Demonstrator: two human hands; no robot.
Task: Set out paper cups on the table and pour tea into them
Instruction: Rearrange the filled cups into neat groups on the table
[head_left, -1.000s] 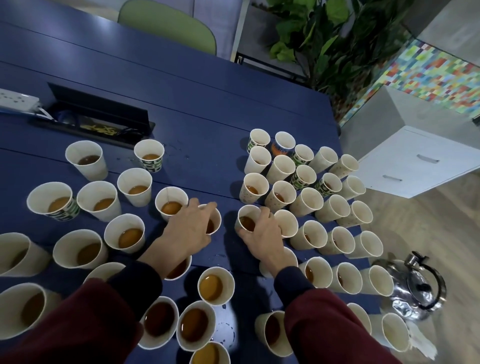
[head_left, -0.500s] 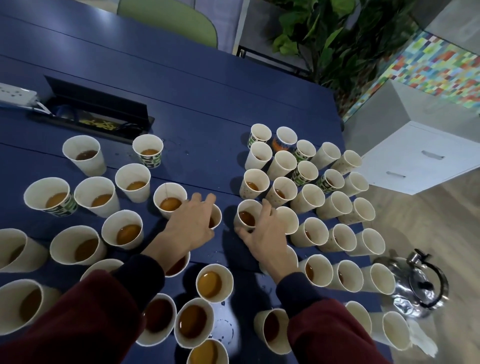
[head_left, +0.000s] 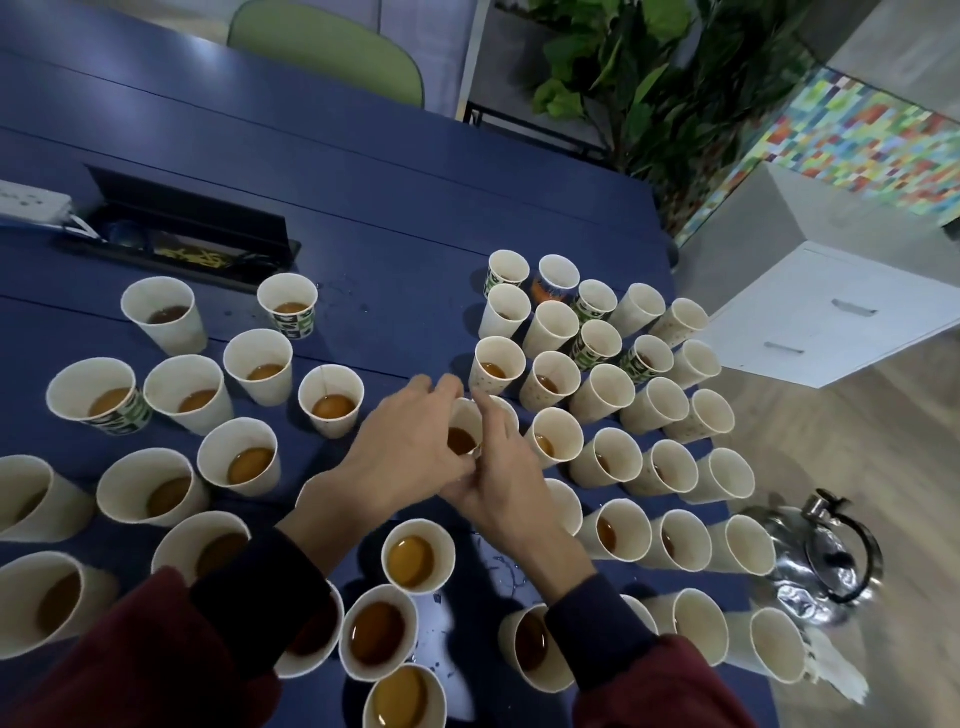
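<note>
Two hands held one filled cup (head_left: 464, 432) centrally on the table (head_left: 363, 182).
The left hand (head_left: 405, 452) curled round its 9 o'clock wall, the right hand (head_left: 501, 483) pinched the 3 o'clock rim; advised level, slow shifting, clear of neighbouring cups (head_left: 556, 436).

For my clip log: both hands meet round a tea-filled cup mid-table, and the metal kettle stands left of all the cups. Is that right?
Not quite. The head view shows the metal kettle right of the cups, not left. The rest holds: the left hand and right hand meet round a tea-filled cup mid-table.
</note>
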